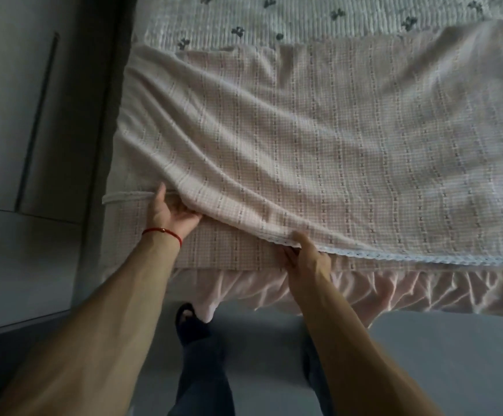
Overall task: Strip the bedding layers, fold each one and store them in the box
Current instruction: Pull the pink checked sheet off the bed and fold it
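A pale pink checked blanket (319, 139) with a white lace hem lies doubled over on the bed, its folded layer covering most of the near half. My left hand (172, 213) reaches under the raised fold near the bed's left corner, fingers tucked beneath the cloth. My right hand (302, 253) pinches the lace hem at the bed's near edge. Beneath the fold a lower pink checked layer (223, 250) shows. A white quilted cover with small dark bows (304, 22) lies exposed at the far side. The box is not in view.
A pink ruffled bed skirt (409, 292) hangs along the near edge. Grey wardrobe doors (34, 115) stand close on the left of the bed. My legs and a dark slipper (188, 322) stand on the grey floor (454, 370).
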Demonstrator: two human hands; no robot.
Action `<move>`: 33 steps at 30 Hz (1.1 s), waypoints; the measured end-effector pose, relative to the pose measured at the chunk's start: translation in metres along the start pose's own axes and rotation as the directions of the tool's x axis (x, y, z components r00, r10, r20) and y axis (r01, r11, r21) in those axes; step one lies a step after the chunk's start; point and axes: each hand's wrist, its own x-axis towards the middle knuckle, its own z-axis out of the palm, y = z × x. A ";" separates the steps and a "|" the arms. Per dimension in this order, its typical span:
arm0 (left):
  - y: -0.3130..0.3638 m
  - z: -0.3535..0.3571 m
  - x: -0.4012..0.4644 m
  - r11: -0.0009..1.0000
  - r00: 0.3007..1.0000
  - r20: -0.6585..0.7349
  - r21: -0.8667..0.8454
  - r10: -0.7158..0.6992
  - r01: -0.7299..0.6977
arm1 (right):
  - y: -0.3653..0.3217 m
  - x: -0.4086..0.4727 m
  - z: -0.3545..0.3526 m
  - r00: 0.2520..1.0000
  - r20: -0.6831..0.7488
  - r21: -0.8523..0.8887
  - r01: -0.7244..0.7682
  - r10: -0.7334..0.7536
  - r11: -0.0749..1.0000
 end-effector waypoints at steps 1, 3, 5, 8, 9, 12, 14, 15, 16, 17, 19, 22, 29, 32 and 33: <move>0.015 -0.008 0.007 1.000 1.000 0.004 -0.002 -0.007 0.008 | 0.006 0.003 0.005 0.999 -0.047 0.025 0.023 -0.022 0.999; 0.041 -0.035 0.015 0.999 1.000 -0.010 -0.037 0.002 -0.003 | 0.019 0.007 0.012 0.989 -0.134 0.057 0.068 -0.060 0.996; 0.061 -0.069 0.017 1.000 0.999 -0.046 0.001 -0.007 0.007 | 0.030 0.006 0.018 0.986 -0.150 0.071 0.080 -0.068 0.994; 0.087 -0.110 0.020 0.992 0.995 0.002 0.079 -0.100 0.100 | 0.054 -0.003 0.044 0.994 -0.071 0.067 0.083 -0.078 0.994; 0.093 -0.114 0.022 0.986 0.991 0.035 0.114 -0.128 0.124 | 0.061 -0.004 0.052 0.996 -0.034 0.055 0.081 -0.079 0.995; 0.114 -0.110 0.034 0.983 0.975 0.142 0.102 -0.169 0.155 | 0.088 -0.003 0.081 0.995 0.052 0.035 0.079 -0.081 0.996; 0.124 -0.104 0.043 0.987 0.976 0.148 0.036 -0.158 0.154 | 0.103 -0.002 0.102 0.996 0.069 0.033 0.059 -0.061 0.998; 0.125 -0.101 0.046 0.986 0.976 0.142 0.025 -0.164 0.162 | 0.107 -0.002 0.111 0.996 0.073 0.018 0.057 -0.058 0.998; 0.126 -0.099 0.051 0.985 0.974 0.149 0.009 -0.172 0.172 | 0.111 0.000 0.120 0.996 0.071 -0.007 0.058 -0.057 0.998; 0.127 -0.099 0.053 0.986 0.975 0.154 -0.010 -0.163 0.167 | 0.113 -0.001 0.126 0.996 0.069 -0.042 0.055 -0.052 0.998; 0.132 -0.097 0.056 0.989 0.974 0.184 -0.039 -0.131 0.140 | 0.116 0.003 0.135 0.998 0.046 -0.084 0.042 -0.038 0.996; 0.145 -0.093 0.069 0.996 0.980 0.193 -0.069 -0.043 0.057 | 0.116 0.007 0.138 0.997 0.070 -0.099 0.034 -0.027 0.995; 0.161 -0.105 0.089 0.997 0.991 0.129 -0.048 -0.046 0.052 | 0.109 -0.008 0.151 0.997 0.063 -0.131 0.043 -0.035 0.991; 0.167 -0.135 0.068 0.994 0.990 0.136 -0.105 -0.019 0.034 | 0.115 -0.028 0.158 0.990 0.079 -0.161 0.130 -0.119 0.978; 0.167 -0.150 0.062 0.995 0.990 0.139 -0.098 0.000 0.014 | 0.121 -0.032 0.155 0.984 0.070 -0.154 0.172 -0.163 0.973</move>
